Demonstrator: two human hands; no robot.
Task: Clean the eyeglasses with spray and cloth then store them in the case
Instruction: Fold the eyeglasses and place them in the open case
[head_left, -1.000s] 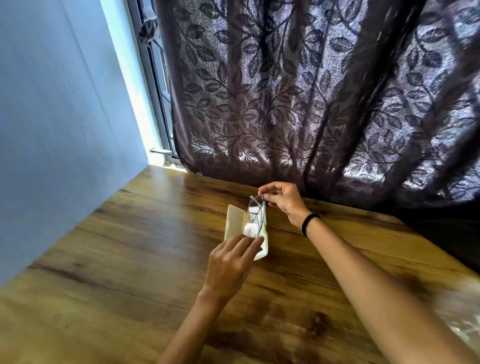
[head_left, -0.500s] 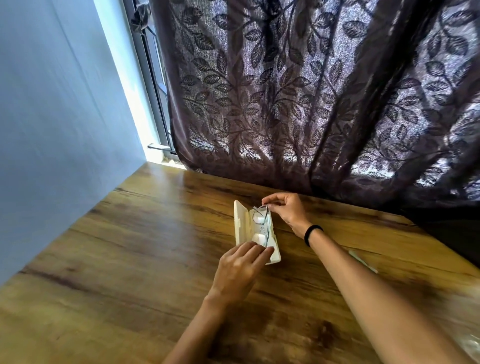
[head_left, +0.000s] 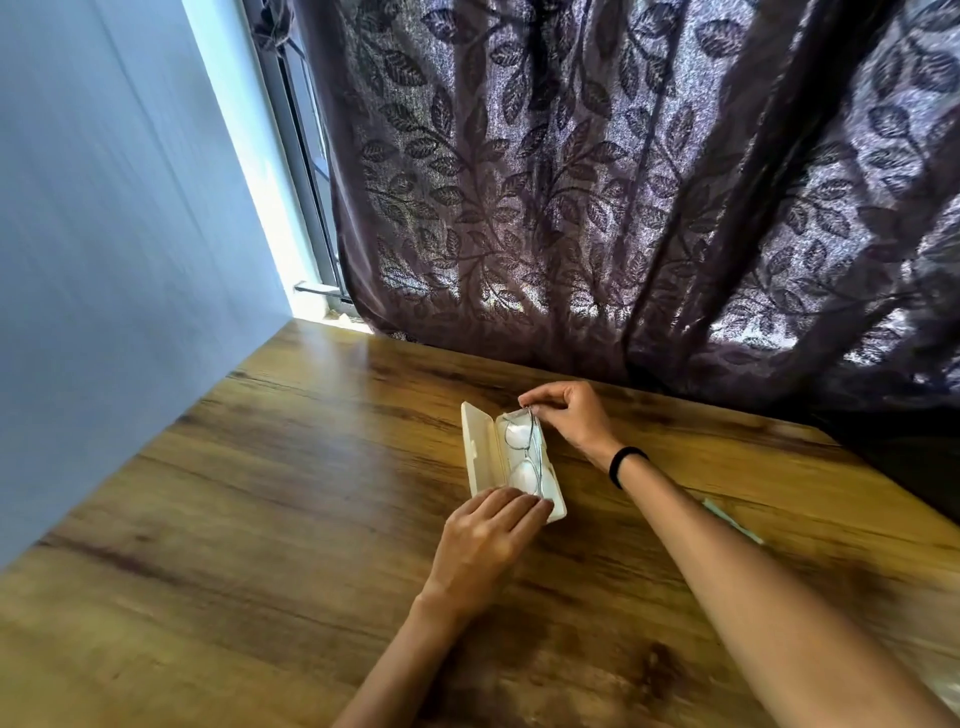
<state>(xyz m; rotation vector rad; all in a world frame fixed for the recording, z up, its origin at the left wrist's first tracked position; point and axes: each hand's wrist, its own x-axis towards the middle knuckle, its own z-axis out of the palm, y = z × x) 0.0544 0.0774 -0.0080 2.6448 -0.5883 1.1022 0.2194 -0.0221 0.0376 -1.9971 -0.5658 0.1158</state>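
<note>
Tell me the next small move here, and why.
Probably the right hand should release its pinch on the far end of the eyeglasses. They already lie inside the open case, and the left hand rests its fingers on the near end, so only closing remains.

Readable text: none anywhere in view.
Case (head_left: 480, 452): plain cream lid and tray, no brand or label legible.
Wristband (head_left: 626, 462): plain black, no lettering.
Curtain (head_left: 571, 208): leaf pattern only.
Surface (head_left: 260, 519): bare wood grain.
</note>
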